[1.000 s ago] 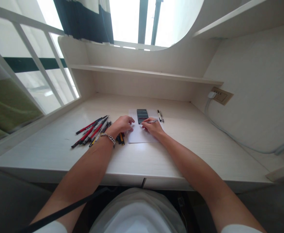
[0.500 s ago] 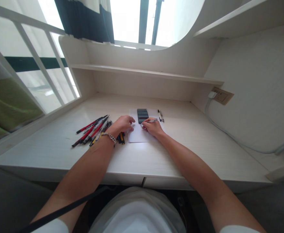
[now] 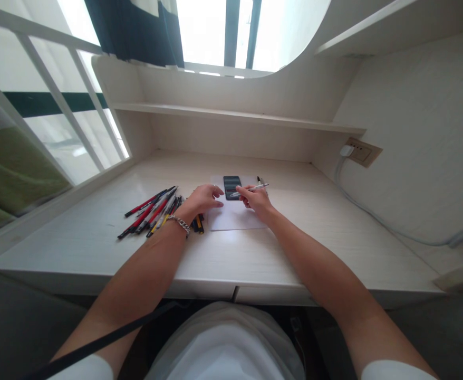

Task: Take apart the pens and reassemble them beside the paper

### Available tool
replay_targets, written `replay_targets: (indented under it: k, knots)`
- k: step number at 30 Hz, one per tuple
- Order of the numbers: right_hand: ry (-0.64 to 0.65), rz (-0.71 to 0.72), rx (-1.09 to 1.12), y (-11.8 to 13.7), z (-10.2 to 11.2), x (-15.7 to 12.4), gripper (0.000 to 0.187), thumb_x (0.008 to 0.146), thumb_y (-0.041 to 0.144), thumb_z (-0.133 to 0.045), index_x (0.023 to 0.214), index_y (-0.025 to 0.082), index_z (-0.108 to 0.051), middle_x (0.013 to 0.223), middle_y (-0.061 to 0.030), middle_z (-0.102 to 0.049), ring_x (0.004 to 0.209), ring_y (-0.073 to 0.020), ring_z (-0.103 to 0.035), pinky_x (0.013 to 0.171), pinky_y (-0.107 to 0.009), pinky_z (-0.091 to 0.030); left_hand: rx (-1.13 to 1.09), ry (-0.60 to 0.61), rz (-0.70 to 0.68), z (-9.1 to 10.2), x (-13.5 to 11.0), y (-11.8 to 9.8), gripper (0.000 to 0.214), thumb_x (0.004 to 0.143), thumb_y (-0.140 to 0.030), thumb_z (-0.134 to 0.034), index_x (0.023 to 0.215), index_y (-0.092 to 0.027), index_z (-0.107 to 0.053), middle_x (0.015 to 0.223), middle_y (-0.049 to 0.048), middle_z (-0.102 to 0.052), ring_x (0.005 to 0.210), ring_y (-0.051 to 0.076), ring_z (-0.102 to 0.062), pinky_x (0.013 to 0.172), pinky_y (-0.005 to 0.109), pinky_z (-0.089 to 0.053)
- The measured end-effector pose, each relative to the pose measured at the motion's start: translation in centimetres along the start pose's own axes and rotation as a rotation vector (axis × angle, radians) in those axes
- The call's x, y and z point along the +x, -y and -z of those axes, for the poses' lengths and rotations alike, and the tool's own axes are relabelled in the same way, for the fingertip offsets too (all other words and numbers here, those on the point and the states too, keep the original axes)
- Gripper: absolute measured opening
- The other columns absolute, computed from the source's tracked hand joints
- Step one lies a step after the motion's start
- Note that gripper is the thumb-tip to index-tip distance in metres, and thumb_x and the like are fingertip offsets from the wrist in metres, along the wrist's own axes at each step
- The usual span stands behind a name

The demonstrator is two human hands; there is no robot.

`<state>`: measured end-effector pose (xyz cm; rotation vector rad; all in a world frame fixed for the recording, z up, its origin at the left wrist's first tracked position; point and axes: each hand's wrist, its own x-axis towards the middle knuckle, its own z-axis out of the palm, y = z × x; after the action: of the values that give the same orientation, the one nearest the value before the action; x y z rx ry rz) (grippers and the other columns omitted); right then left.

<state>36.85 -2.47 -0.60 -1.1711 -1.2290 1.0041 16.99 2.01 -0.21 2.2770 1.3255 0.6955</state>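
Note:
A slim light-coloured pen (image 3: 258, 187) is pinched in my right hand (image 3: 256, 200), its tip pointing left over the lower part of a dark phone (image 3: 232, 184). The phone lies at the top of a sheet of white paper (image 3: 235, 220). On the paper's left side rests my left hand (image 3: 205, 199), fingers apart and holding nothing. Left of that hand lies a loose pile of pens (image 3: 154, 211), red, black, grey and yellow; my left wrist hides part of it. Another pen (image 3: 259, 180) lies behind my right hand, mostly covered.
The white desk (image 3: 318, 232) has a low shelf (image 3: 231, 117) along its back. At the right wall a white plug sits in a socket (image 3: 364, 152), its cable (image 3: 374, 220) hanging down along the wall. White rails (image 3: 57, 100) stand at the left.
My right hand has lifted and moved slightly right and away from me, bringing the pen over the phone's lower part. My left hand has shifted slightly right.

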Motion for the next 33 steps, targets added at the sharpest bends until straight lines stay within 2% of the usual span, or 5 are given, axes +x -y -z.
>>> replay_targets:
  k: [8,12,20,29,33]
  knots:
    - [0.179,-0.087,0.212,0.4,0.2,-0.7,0.043,0.059,0.051,-0.084,0.068,0.016,-0.061,0.053,0.0024,-0.054,0.045,-0.0058,-0.043,0.041,-0.02,-0.03,-0.318,0.031,-0.251,-0.8,-0.8,-3.0,0.036,0.082,-0.044,-0.063,0.106,-0.018,-0.073,0.091,0.0071,-0.075,0.081,0.018,-0.068,0.073,0.027,-0.05]
    - [0.169,-0.127,0.146,0.8,0.8,-0.5,0.047,0.063,0.059,-0.08,0.069,0.017,-0.058,0.059,0.0007,-0.058,0.046,-0.0062,-0.044,0.04,-0.019,-0.031,-0.283,-0.063,-0.193,-0.7,-0.6,-2.9,0.031,0.082,-0.042,-0.063,0.095,-0.016,-0.074,0.085,0.007,-0.075,0.074,0.017,-0.066,0.068,0.027,-0.048]
    - [-0.048,-0.145,0.093,0.9,3.4,0.6,0.041,0.088,0.059,-0.055,0.09,0.018,-0.058,0.059,0.0004,-0.061,0.044,-0.0075,-0.048,0.041,-0.018,-0.035,-0.263,-0.137,-0.113,-1.0,-0.3,-2.1,0.031,0.075,-0.037,-0.071,0.098,-0.016,-0.072,0.077,0.0059,-0.073,0.067,0.016,-0.064,0.063,0.027,-0.047]
    - [0.044,-0.165,-0.057,0.9,2.3,-0.3,0.043,0.094,0.06,-0.041,0.084,0.019,-0.051,0.056,-0.0024,-0.065,0.043,-0.0103,-0.052,0.041,-0.019,-0.037,-0.286,-0.203,-0.091,-0.7,-0.5,-2.4,0.031,0.071,-0.033,-0.074,0.098,-0.017,-0.071,0.081,0.0057,-0.074,0.071,0.017,-0.066,0.068,0.029,-0.049]
    - [0.075,-0.185,-0.122,0.8,3.1,0.0,0.044,0.096,0.057,-0.039,0.095,0.017,-0.056,0.058,-0.0029,-0.065,0.045,-0.0108,-0.052,0.041,-0.019,-0.036,-0.263,-0.217,-0.099,-0.6,-0.4,-2.3,0.029,0.072,-0.032,-0.073,0.096,-0.017,-0.071,0.081,0.0056,-0.074,0.071,0.017,-0.066,0.068,0.029,-0.049]
